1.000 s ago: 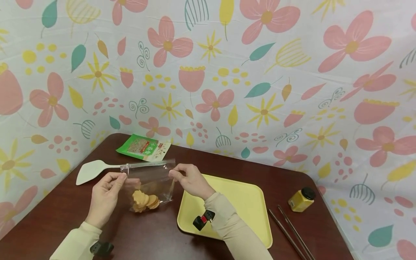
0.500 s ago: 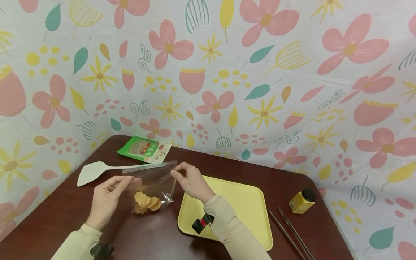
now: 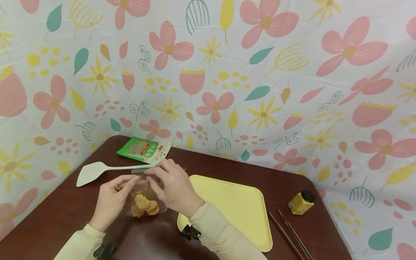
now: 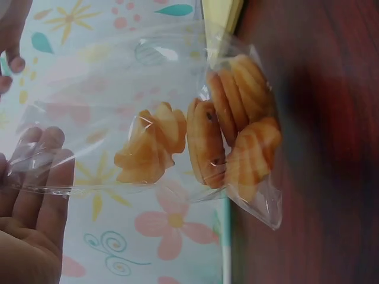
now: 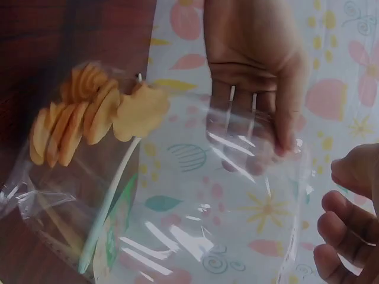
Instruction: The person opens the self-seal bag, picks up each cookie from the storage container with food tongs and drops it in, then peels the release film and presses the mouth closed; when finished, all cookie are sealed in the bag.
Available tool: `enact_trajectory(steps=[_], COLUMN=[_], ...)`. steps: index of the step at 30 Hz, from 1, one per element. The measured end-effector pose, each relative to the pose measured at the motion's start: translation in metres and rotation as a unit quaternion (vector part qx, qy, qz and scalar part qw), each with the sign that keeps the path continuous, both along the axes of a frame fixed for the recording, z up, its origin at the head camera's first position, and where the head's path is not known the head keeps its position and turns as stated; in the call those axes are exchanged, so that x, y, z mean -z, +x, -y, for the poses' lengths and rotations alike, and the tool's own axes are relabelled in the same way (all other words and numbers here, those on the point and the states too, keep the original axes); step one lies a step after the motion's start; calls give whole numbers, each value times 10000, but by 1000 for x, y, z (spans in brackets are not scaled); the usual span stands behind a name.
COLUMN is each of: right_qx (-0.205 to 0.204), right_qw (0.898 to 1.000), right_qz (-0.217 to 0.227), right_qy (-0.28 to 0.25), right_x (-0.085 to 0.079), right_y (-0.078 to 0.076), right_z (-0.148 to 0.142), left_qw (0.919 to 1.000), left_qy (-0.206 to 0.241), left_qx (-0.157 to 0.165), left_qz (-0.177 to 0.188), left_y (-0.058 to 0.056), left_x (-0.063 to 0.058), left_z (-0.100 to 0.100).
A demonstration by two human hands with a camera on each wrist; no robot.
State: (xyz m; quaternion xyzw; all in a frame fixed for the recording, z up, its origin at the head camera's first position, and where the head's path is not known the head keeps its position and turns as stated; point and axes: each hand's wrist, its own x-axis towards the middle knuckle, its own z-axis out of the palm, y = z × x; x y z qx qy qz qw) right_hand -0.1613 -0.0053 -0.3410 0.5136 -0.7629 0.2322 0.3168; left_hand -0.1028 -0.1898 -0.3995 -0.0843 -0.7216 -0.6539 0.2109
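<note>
A clear zip bag (image 4: pixel 112 89) hangs upright with several golden ridged cookies (image 3: pixel 144 206) at its bottom; one shows dark specks in the left wrist view. My left hand (image 3: pixel 112 202) pinches the bag's upper left edge between thumb and fingers. My right hand (image 3: pixel 173 187) is in front of the bag in the head view, hiding part of it, its fingertips close to the left ones. In the right wrist view, the right fingers (image 5: pixel 334 231) are loosely bent, with a gap between them and the bag's zip strip.
A white spatula (image 3: pixel 92 172) with a pale green handle end lies behind the bag. A green packet (image 3: pixel 143 148) is at the back. To the right are a yellow tray (image 3: pixel 230 213), metal tongs (image 3: pixel 290 234) and a yellow jar (image 3: pixel 300 204) with a black lid.
My right hand has let go of the bag's right upper corner and moved left toward my left hand. The left hand keeps its pinch, and the bag has turned slightly.
</note>
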Motion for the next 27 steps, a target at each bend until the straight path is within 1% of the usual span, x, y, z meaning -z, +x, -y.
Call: enact_trajectory(steps=[3, 7, 11, 15, 18, 22, 25, 27], right_qx=[20, -24, 1, 11, -12, -32, -52, -55], right_qw=[9997, 9992, 9987, 9988, 9989, 9988, 9988, 9988], right_qz=[-209, -298, -334, -164, -8, -37, -89, -104], right_qy=[154, 263, 395, 451, 463, 483, 476, 482], right_x=[-1, -1, 0, 1, 1, 0, -1, -1], right_y=[1, 0, -2, -4, -5, -5, -5, -5], right_z=[5, 9, 13, 15, 16, 16, 16, 16], left_qw=[9998, 9984, 9970, 9967, 9964, 9953, 9941, 9926], left_qy=[-150, -396, -648, -697, -743, -873, -981, -1078], left_qx=[-103, -345, -356, -362, -397, -397, -354, -354], left_qz=[17, 211, 235, 188, 92, -121, -312, -442], left_y=[1, 3, 5, 9, 12, 15, 16, 14], left_x=[-4, -6, -8, -15, -21, -27, -28, -25], left_z=[-3, -6, -8, -12, -16, -18, -17, -16])
